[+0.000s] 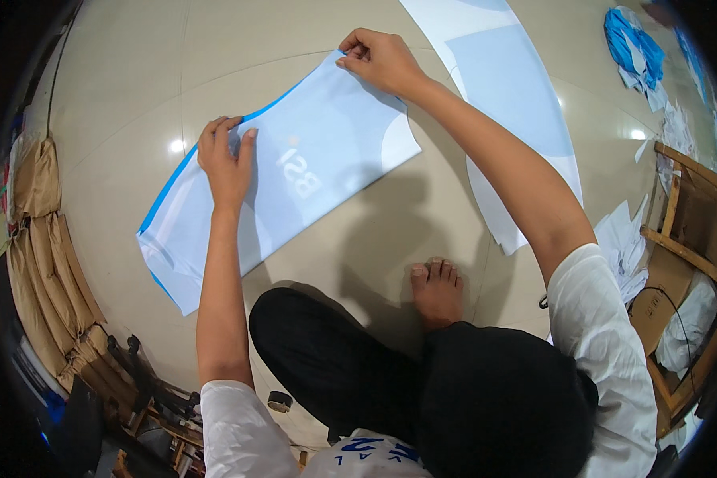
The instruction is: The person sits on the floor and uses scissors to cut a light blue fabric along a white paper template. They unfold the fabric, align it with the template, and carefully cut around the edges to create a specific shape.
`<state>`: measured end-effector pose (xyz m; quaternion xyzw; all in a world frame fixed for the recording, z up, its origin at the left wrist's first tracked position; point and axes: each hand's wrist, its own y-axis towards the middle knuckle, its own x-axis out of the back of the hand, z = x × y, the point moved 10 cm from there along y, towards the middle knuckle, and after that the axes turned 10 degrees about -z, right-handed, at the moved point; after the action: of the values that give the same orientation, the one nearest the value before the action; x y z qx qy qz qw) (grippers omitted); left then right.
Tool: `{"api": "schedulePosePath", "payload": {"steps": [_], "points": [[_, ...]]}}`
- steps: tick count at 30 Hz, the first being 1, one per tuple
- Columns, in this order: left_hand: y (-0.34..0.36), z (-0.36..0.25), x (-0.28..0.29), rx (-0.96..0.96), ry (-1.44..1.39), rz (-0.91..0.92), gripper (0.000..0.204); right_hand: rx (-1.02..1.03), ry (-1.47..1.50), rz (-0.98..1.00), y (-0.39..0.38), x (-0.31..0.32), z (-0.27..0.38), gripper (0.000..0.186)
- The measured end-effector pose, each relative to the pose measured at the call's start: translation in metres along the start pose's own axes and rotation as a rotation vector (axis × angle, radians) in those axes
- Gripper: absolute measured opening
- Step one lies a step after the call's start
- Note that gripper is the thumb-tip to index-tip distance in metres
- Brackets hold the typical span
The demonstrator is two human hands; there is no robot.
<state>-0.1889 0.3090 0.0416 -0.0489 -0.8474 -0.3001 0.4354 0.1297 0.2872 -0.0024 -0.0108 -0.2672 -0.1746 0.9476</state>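
White-and-blue fabric panel (327,119), apparently doubled, lies on floor (111,175) beyond-left of bare foot (440,299); right hand (382,62) grip pinches far corner, left hand (227,159) grip at blue edge, closure unclear; judged: fold laid, edges unmatched, second panel (518,92) beyond-right of foot unhandled.

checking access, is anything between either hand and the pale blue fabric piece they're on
Nothing visible does. The left hand and right hand both touch the pale blue fabric piece at its upper edge. The other fabric piece lies off to the right, partly behind the right forearm.
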Motion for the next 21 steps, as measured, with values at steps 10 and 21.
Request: {"api": "schedulePosePath", "payload": {"steps": [10, 21], "points": [[0.008, -0.002, -0.001, -0.051, 0.109, 0.041, 0.011, -0.007, 0.017, -0.056, -0.01, 0.002, 0.001, 0.029], [0.021, -0.002, 0.003, -0.175, -0.039, 0.149, 0.012, 0.0, 0.053, -0.086, -0.017, 0.006, 0.004, 0.028]]}}
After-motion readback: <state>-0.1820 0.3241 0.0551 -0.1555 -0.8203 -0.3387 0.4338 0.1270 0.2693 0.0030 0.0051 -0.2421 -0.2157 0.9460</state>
